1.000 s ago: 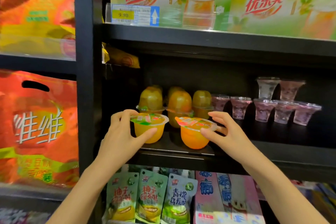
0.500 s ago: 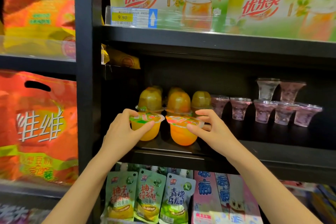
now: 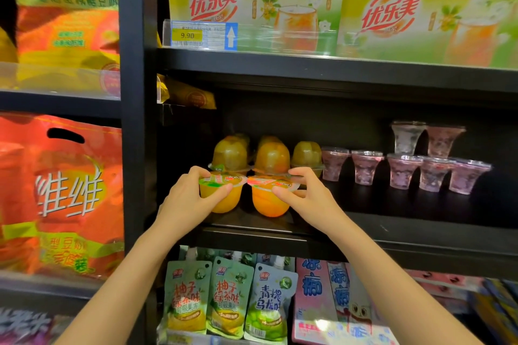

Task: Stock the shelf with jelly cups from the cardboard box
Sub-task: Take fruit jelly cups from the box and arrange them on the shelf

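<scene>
Two orange jelly cups stand side by side at the front left of the black middle shelf (image 3: 392, 235). My left hand (image 3: 187, 196) grips the left jelly cup (image 3: 227, 199) by its rim, thumb in front and fingers behind. The right jelly cup (image 3: 269, 202) is pinched at its rim by my right hand (image 3: 308, 199). The two lids nearly touch. Directly behind them sit three upside-down yellow and orange jelly cups (image 3: 270, 157). The cardboard box is out of view.
Several clear pink jelly cups (image 3: 403, 171) fill the shelf's right half, two stacked on top. Green drink multipacks (image 3: 252, 8) and a 9.90 price tag (image 3: 201, 35) sit on the shelf above. Pouches (image 3: 229, 300) hang below. Red snack bags (image 3: 61, 190) fill the left bay.
Both hands have pushed their cups further back onto the shelf and closer together. The cups now stand just in front of the upside-down ones.
</scene>
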